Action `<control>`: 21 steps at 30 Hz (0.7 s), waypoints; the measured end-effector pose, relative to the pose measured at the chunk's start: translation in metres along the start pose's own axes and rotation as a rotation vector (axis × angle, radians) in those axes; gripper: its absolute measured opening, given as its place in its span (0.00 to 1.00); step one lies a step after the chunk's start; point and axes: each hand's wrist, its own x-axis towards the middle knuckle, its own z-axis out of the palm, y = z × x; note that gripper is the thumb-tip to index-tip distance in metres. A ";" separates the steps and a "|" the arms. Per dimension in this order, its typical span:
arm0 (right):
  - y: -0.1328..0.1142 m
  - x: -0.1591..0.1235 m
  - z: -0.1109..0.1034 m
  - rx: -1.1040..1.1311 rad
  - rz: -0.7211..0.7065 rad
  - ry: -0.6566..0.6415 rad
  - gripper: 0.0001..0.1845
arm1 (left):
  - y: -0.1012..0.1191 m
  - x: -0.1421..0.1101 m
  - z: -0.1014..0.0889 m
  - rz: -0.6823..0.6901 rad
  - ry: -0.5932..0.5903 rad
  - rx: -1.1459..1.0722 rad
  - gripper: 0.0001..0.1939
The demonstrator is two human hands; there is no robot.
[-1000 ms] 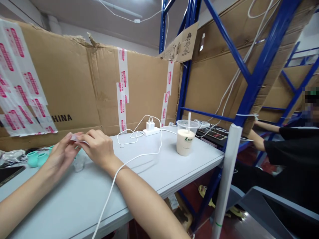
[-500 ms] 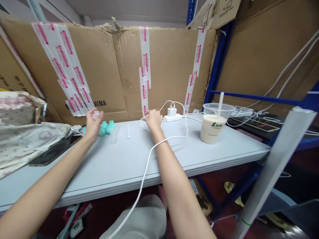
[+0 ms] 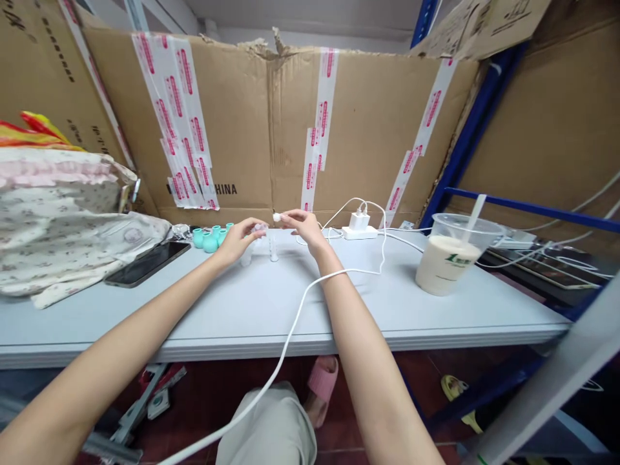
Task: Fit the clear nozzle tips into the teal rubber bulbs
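My left hand pinches a small translucent plastic piece between thumb and fingertips. Facing it, my right hand holds a small white cap-like piece at its fingertips. The two pieces are close together but apart. Just below them a clear plastic tube is on the table, and a second clear piece shows under my left hand, partly covered by it. Several teal bulb-shaped pieces are grouped behind my left wrist.
A phone and a floral cloth bag occupy the left of the table. On the right stand a milky drink cup with a straw and a white power strip. A white cable crosses my right forearm.
The view has swung left. My hands were together, then separated, the right reaching toward the table near the power strip. Now they are close again, the right one with the white cap-like piece.
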 end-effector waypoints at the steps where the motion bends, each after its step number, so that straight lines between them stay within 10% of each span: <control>1: -0.003 0.000 0.004 0.094 -0.013 -0.047 0.09 | 0.000 -0.001 0.000 0.001 0.014 0.010 0.17; 10: -0.007 -0.005 0.018 0.140 -0.035 -0.133 0.09 | 0.011 -0.005 -0.001 0.098 0.200 0.202 0.18; 21: -0.003 -0.002 0.013 0.057 -0.135 -0.157 0.15 | 0.017 -0.010 0.002 0.170 0.140 0.350 0.16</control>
